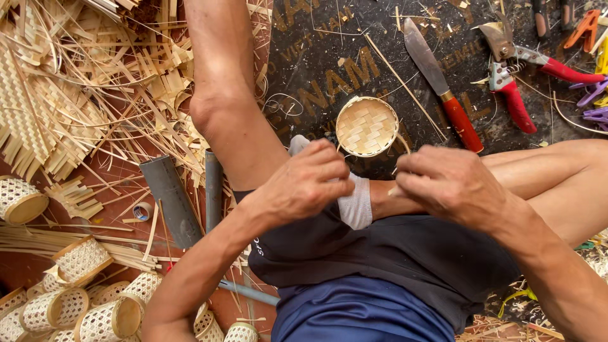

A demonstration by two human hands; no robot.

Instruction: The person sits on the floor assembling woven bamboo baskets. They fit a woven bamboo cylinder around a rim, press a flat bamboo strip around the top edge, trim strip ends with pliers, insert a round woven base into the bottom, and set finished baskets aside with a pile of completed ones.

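I sit with my legs crossed, both hands meeting over my lap. My right hand [446, 183] pinches a thin bamboo strip [404, 144] that curves up to the rim of a small round woven basket [366, 126] lying on the dark mat just beyond my fingers. My left hand [310, 180] is curled, its fingertips pressed against a white cloth [356, 204] on my leg. Whatever is inside the left fingers is hidden. The two hands are a short gap apart.
A red-handled knife [443, 82] and red-handled pruning shears [519, 69] lie on the dark mat [329, 57] beyond the basket. Coloured clips [592, 95] are at far right. Loose bamboo strips [76, 82] pile at left, with grey pipes [171, 199] and several woven cylinders [82, 297].
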